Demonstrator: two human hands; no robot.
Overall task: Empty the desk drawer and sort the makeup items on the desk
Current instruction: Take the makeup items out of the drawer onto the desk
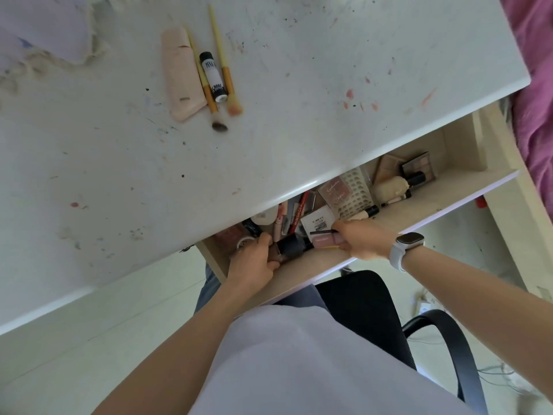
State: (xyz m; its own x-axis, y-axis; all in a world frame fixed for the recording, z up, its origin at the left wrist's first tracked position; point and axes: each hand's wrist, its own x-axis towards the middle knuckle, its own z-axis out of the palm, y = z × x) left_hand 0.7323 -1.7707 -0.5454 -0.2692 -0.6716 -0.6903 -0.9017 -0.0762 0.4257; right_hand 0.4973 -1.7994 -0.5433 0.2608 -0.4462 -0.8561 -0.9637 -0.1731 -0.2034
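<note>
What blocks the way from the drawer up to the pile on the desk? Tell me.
Nothing visible. The drawer is pulled open, the left hand and right hand already grip items inside, and bare desk lies before the brushes.

Head view, steeply down, near desk (269, 139)

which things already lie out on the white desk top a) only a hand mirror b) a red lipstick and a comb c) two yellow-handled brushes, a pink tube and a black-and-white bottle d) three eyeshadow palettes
c: on the white desk top lie two yellow-handled brushes, a pale pink tube and a black-and-white bottle, close together; the palettes are in the open drawer.
</note>
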